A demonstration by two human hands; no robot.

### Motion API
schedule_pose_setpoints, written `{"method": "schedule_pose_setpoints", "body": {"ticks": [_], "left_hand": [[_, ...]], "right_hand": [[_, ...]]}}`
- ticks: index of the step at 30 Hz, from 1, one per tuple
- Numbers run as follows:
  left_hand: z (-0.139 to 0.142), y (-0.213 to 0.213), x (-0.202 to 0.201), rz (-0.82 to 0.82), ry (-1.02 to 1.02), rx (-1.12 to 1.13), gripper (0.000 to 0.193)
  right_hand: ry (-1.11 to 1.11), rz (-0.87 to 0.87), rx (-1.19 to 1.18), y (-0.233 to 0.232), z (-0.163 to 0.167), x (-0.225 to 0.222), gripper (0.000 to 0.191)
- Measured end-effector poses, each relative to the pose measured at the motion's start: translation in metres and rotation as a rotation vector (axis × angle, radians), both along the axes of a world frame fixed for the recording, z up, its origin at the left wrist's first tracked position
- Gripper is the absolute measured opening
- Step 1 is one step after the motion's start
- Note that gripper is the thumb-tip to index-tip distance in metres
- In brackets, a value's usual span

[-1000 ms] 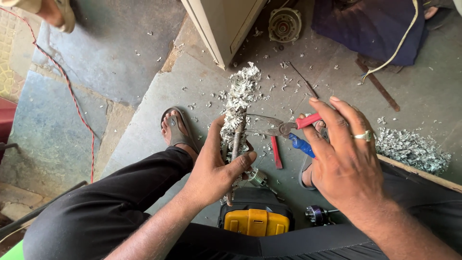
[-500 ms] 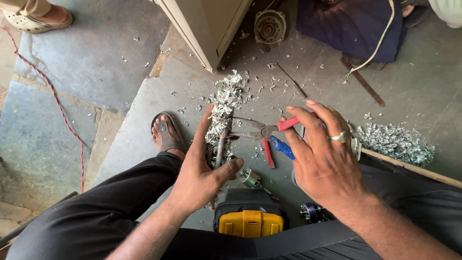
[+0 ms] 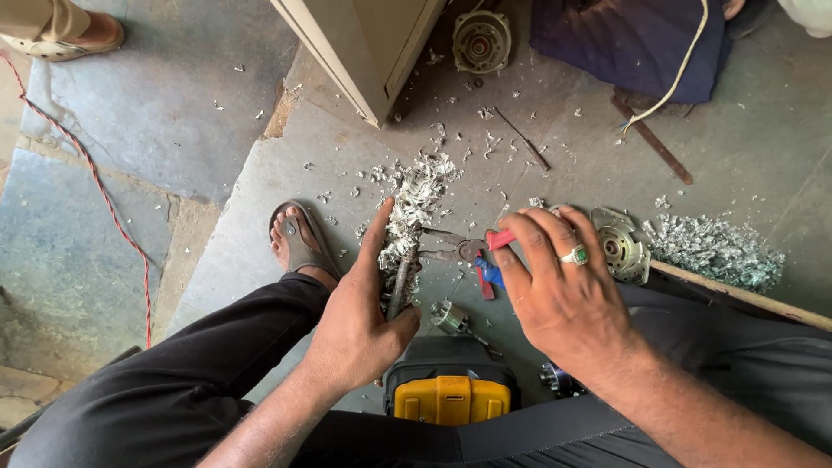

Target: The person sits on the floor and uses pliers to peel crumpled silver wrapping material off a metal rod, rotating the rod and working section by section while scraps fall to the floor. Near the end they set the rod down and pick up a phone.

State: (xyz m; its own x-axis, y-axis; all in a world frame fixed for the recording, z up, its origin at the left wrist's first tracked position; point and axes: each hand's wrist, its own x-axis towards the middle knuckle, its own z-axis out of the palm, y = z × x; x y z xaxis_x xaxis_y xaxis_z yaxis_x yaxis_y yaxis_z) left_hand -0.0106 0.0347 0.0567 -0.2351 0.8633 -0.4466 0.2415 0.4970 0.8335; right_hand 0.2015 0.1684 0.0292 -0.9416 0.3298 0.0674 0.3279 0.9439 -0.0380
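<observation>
Left hand (image 3: 351, 325) gripping upright rod (image 3: 398, 288), pliers (image 3: 464, 251) lying crosswise

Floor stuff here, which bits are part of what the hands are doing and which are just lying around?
In use:
left hand
metal rod
right hand
red-handled pliers

Lying about:
small motor
motor end cover
blue cloth
red wire
yellow tool

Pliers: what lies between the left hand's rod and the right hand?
In the head view, only the pliers span from the rod in the left hand to the right hand.
</observation>
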Motion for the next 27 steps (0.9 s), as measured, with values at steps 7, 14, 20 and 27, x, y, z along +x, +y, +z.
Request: {"method": "schedule_pose_setpoints", "body": {"ticks": [7,14,20,27], "left_hand": [[0.004,0.002,0.002,0.005,-0.033,-0.019,0.112],[0.017,-0.002,-0.004,0.008,-0.07,0.034,0.111],[0.017,-0.004,-0.004,-0.007,-0.043,-0.019,0.11],[0.012,-0.007,-0.007,-0.043,0.048,0.059,0.11]], "right_hand": [[0.057,0.033,0.059,0.009,-0.005,0.001,0.01],[0.167,-0.007,0.049,0.011,0.027,-0.009,0.058],[0.056,-0.065,-0.022,0.006,0.026,-0.02,0.054],[-0.004,-0.127,-0.218,0.002,0.006,-0.01,0.062]]}}
